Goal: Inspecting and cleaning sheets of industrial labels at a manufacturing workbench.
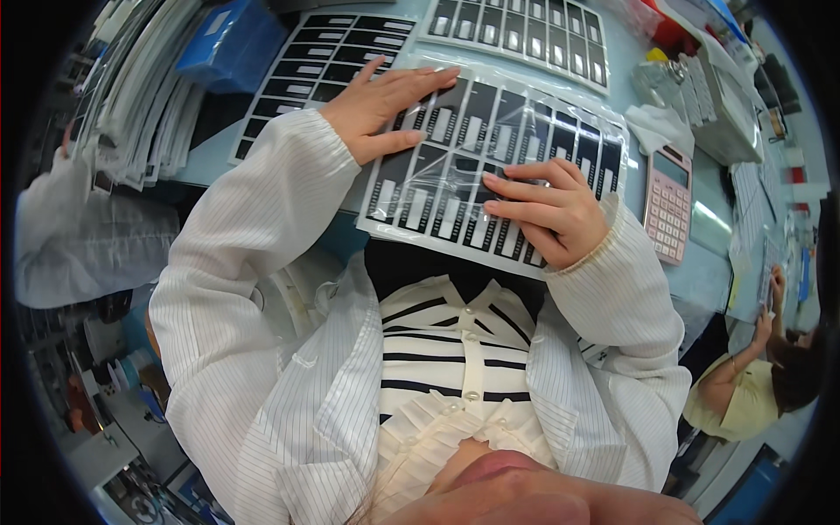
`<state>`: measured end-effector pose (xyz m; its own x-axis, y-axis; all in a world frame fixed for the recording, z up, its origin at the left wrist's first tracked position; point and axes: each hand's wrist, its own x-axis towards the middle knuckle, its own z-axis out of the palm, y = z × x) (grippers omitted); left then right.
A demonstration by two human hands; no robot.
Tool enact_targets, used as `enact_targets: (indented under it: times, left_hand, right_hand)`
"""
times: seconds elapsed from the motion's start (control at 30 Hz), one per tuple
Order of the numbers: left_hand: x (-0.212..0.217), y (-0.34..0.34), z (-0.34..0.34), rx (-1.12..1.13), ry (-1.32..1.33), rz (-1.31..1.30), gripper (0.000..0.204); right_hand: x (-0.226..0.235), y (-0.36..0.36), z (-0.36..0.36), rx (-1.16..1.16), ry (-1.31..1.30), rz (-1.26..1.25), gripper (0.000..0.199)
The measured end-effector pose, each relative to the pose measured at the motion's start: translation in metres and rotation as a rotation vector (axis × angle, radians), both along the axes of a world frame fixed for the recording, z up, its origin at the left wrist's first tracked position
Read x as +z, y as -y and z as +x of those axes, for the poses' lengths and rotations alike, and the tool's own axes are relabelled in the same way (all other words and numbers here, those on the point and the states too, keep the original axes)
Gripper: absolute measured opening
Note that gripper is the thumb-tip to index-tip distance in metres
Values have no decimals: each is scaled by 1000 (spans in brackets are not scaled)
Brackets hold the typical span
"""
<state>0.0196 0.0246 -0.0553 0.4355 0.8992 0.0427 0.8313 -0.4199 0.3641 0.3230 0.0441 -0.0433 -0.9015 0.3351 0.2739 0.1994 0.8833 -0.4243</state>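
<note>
Spreading the left hand (376,107) palm down over the upper left part of the front sheet (464,157), with fingers stretched out and thumb set apart; showing a splayed grip, closed around nothing. Touching the right half of the front sheet with the right hand (560,210), with two fingertips toward the sheet's middle and the other fingers bent more; showing a loose, unclosed grip here too, with the underside of the palm hidden from view. Having the front sheet flat on the pale blue counter (709,280), close before the body, white at its borders, filled with dark panels and pale strips, and glossy on top like clear film. Wearing loose white sleeves (245,201) with fine stripes, gathered at the wrists.

Having two similar panelled sheets near: the left rear sheet (337,44) beyond the front sheet's upper left corner, the right rear sheet (525,33) just past its far edge. Showing a pink calculator (668,206) just beside the front sheet's right edge, and a crumpled white tissue (661,129) and a clear bottle (654,80) off its upper right corner. Showing a blue box (232,44) and stacked papers (144,79) well to the front sheet's left, and a co-worker in a yellow top (739,398) well to its right.
</note>
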Motion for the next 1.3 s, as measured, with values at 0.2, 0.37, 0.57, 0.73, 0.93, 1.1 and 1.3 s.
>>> enact_targets:
  times: [0.2, 0.37, 0.57, 0.73, 0.93, 1.1, 1.3]
  left_hand:
    - [-4, 2, 11, -25, -100, 92, 76]
    - [-11, -1, 9, -49, -218, 148, 82]
    - [-12, 1, 7, -38, -159, 152, 78]
    - [-14, 0, 7, -38, -132, 141, 81]
    - [-11, 0, 9, -41, -124, 137, 82]
    - [-8, 0, 11, -30, -103, 142, 84]
    - [-1, 0, 13, -12, -145, 125, 90]
  right_hand:
    - [-3, 1, 3, -16, 18, 5, 30]
    - [0, -1, 12, -24, 56, 28, 34]
    - [7, -22, 42, 89, 110, -150, 37]
    - [9, -28, 63, 71, 64, -388, 42]
    - [13, -46, 89, 25, -19, -536, 34]
    - [13, -46, 102, 83, -92, -525, 31]
    - [14, -25, 96, -112, -186, -448, 36]
